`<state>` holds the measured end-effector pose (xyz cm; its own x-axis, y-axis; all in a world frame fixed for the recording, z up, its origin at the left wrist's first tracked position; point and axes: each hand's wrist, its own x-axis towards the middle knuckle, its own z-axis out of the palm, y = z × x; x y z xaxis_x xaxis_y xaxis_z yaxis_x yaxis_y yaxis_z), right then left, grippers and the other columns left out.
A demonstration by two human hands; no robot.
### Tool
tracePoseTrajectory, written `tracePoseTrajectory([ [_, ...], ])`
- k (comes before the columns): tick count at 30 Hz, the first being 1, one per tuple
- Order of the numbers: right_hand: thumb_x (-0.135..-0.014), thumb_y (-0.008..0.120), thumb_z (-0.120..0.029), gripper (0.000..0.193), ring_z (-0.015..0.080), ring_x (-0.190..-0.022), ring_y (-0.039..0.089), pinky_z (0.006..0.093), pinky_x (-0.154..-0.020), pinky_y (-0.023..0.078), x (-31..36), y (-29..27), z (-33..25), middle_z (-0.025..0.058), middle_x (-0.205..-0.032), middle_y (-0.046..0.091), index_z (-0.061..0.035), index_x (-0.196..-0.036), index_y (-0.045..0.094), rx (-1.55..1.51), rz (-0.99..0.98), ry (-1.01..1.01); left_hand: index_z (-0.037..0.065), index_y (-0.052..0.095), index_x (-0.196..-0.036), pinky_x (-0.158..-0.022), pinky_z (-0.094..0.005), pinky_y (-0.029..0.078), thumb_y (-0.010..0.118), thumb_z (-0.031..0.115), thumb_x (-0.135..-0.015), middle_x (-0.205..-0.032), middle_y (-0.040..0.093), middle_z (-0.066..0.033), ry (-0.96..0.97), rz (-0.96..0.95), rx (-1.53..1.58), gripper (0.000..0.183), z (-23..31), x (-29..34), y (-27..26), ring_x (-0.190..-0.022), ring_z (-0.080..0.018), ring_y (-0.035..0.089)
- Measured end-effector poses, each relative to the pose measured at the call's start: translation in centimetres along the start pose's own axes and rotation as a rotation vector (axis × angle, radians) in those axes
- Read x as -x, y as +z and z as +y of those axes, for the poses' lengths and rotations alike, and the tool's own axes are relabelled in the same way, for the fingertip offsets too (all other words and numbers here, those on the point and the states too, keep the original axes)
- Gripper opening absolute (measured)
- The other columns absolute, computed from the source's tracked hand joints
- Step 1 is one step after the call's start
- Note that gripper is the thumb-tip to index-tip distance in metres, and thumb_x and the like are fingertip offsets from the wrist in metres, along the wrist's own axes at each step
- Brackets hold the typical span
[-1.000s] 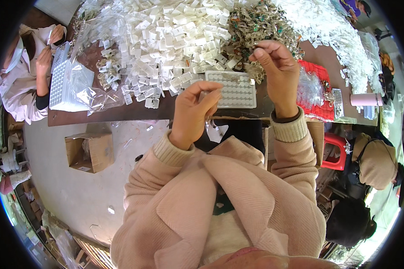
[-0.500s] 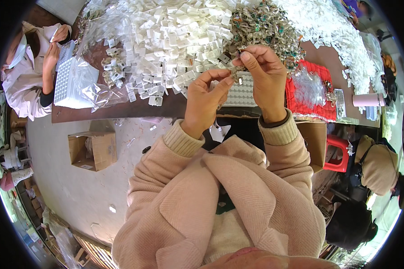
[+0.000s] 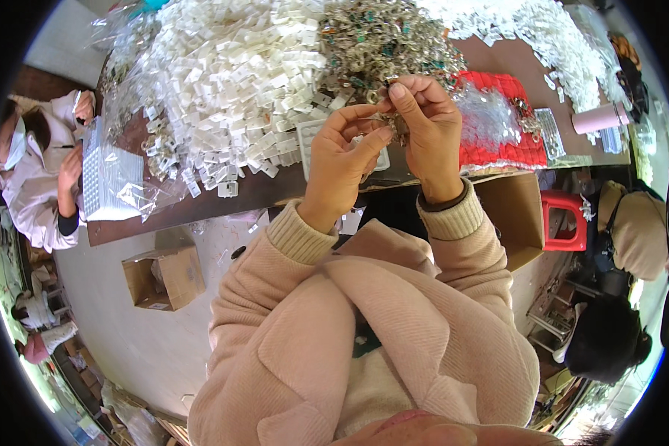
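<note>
My left hand (image 3: 347,160) and my right hand (image 3: 429,126) are raised close together over the table's near edge, thumbs and forefingers pinched. A small shiny metal-looking piece (image 3: 398,131) hangs by the right fingers, between the two hands; its exact kind is too small to tell. What the left fingertips pinch, if anything, is hidden behind the thumb. Under the hands lies a white bumpy tray (image 3: 305,145), mostly covered by them. Beyond it are a heap of small white plastic pieces (image 3: 238,82) and a heap of shiny trinkets (image 3: 386,41) with green and orange bits.
Right of my hands is a red quilted cloth (image 3: 490,152) with clear plastic bags (image 3: 487,111). A pink cylinder (image 3: 600,117) lies farther right. At left, a co-worker (image 3: 41,171) sits by white trays (image 3: 108,182). Cardboard boxes (image 3: 178,275) and a red stool (image 3: 561,223) stand below.
The view has turned, so the table and heaps appear shifted left. Both hands stay pinched close together, and the tray under them is more covered.
</note>
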<state>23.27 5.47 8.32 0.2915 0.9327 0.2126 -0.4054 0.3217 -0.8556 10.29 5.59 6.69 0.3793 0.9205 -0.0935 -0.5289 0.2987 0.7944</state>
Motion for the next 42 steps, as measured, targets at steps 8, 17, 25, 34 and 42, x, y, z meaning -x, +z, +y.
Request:
tracePoseTrajectory([
  [8,-0.095,0.064,-0.008,0.006,0.0080,-0.080,0.059,0.0220,-0.071,0.050,0.3,-3.7,-0.3,0.0019,-0.089,0.065,-0.0029,-0.098,0.063,-0.027,0.129,0.066,-0.002,0.059,-0.114,-0.046,-0.0194,0.030,0.067,0.002,-0.089,-0.084,0.062,-0.0021,-0.066,0.041,-0.059,0.026,-2.4,-1.5,3.1,-0.053,-0.0033,0.041],
  [17,-0.094,0.065,-0.008,0.006,0.0091,-0.079,0.059,0.0230,-0.072,0.050,0.2,-5.6,0.0,0.0014,-0.087,0.063,-0.0038,-0.098,0.062,-0.180,0.210,0.003,-0.001,0.063,-0.109,-0.046,-0.0190,0.035,0.071,0.006,-0.088,-0.091,0.067,-0.0059,0.077,0.036,-0.359,0.024,-4.1,-2.1,4.2,-0.055,-0.0025,0.047],
  [25,-0.095,0.062,-0.005,0.022,0.0115,-0.094,0.063,0.0247,-0.078,0.053,0.9,-7.8,0.0,0.0055,-0.103,0.066,-0.0015,-0.116,0.060,-0.007,0.130,0.082,-0.002,0.062,-0.107,-0.044,-0.0194,0.031,0.067,0.004,-0.090,-0.087,0.068,-0.0075,-0.024,0.061,-0.039,0.019,-3.9,-2.6,3.7,-0.050,-0.0051,0.045],
  [34,-0.090,0.066,0.002,0.035,0.0106,-0.087,0.064,0.0243,-0.076,0.055,1.6,-8.3,-0.4,0.0057,-0.099,0.066,0.0012,-0.122,0.055,0.104,0.086,0.088,-0.001,0.063,-0.107,-0.043,-0.0184,0.030,0.067,0.002,-0.089,-0.082,0.065,-0.0046,-0.013,0.113,-0.090,0.018,-3.9,-2.8,3.5,-0.050,-0.0040,0.044],
  [42,-0.090,0.068,-0.005,0.025,0.0114,-0.075,0.063,0.0244,-0.068,0.053,2.1,-9.3,-0.6,0.0052,-0.093,0.067,0.0004,-0.113,0.061,-0.246,-0.031,0.367,0.000,0.064,-0.103,-0.044,-0.0170,0.035,0.072,-0.002,-0.083,-0.080,0.064,-0.0026,0.061,0.132,-0.161,0.021,-3.4,-2.5,3.5,-0.052,-0.0023,0.047],
])
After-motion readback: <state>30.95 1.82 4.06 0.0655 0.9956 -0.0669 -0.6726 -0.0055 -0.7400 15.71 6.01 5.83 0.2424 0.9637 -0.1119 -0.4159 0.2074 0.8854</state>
